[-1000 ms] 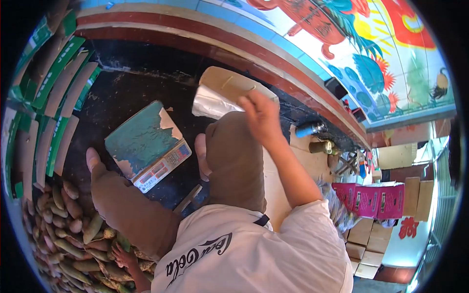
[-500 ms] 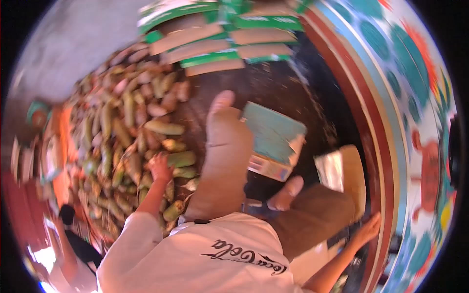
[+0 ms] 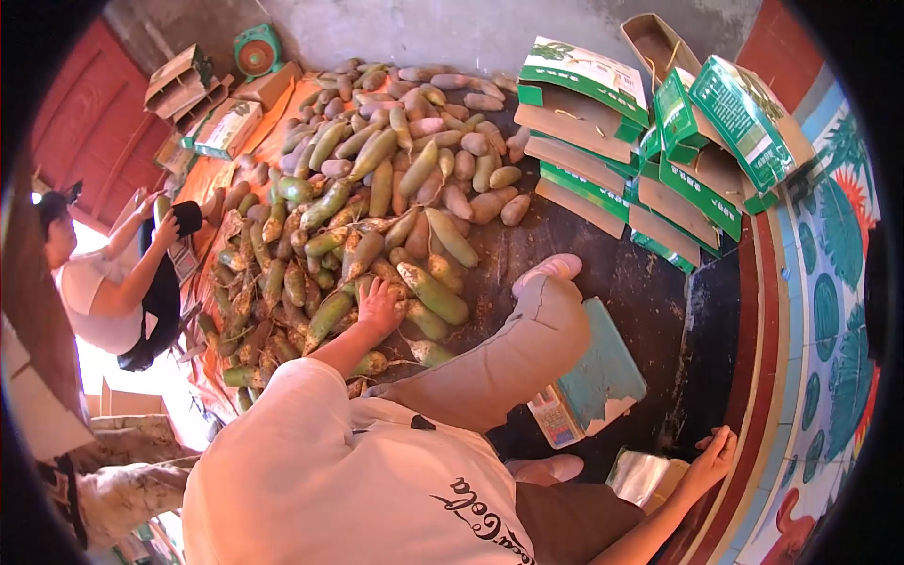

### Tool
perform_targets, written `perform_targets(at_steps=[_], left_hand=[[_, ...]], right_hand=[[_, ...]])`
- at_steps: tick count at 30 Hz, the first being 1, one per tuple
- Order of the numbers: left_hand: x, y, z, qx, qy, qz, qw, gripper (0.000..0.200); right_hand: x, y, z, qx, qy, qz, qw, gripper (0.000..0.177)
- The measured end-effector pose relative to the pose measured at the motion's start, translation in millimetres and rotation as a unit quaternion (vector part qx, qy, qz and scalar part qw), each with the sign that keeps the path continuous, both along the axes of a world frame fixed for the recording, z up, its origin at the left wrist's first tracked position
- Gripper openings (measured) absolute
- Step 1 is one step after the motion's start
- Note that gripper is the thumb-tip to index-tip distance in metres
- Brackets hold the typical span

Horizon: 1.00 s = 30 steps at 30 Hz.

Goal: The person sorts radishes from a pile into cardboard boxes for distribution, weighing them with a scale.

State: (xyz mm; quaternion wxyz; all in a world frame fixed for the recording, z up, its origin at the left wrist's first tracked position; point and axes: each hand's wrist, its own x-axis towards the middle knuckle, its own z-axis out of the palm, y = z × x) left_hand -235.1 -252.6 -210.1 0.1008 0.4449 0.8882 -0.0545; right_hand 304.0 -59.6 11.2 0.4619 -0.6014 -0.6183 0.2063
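Note:
My left hand (image 3: 379,306) rests on the heap of long green radishes (image 3: 377,179), its fingers spread and wrapped round nothing. Just to the right of those fingers lies a thick green radish (image 3: 433,294); another radish (image 3: 330,315) is on the left. Many radishes carry soil and thin roots. Away on the right, my right hand (image 3: 713,457) is by the red-brown wall border, fingers loosely bent, with no object visible in it. Between my legs stands a flat scale (image 3: 603,372) with a pale blue, worn top and a keypad; my knee hides part of it.
Green and white cardboard boxes (image 3: 640,169) are stacked at the upper right. At the left, a co-worker (image 3: 113,282) sits holding a radish (image 3: 162,209). An orange sheet (image 3: 273,132) lies under the heap. More boxes (image 3: 226,127) and a green fan-like object (image 3: 257,52) stand behind.
My view has swung left and up, bringing the whole heap and the co-worker into sight. My left hand stays on the radishes; my right hand's fingers are more bent.

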Motion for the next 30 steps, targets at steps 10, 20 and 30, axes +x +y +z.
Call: perform_targets(at_steps=[10, 20, 30], left_hand=[[8, 6, 32, -0.038, 0.012, 0.034, 0.999, 0.057], [16, 4, 52, -0.002, 0.046, 0.025, 0.999, 0.059], [20, 3, 62, -0.019, 0.038, 0.009, 0.999, 0.06]], right_hand=[[-22, -1, -19, -0.049, 0.046, 0.056, 0.996, 0.026], [-27, -13, -10, -0.048, 0.035, 0.059, 0.996, 0.022], [-30, -17, -10, -0.033, 0.002, 0.063, 0.997, 0.022]])
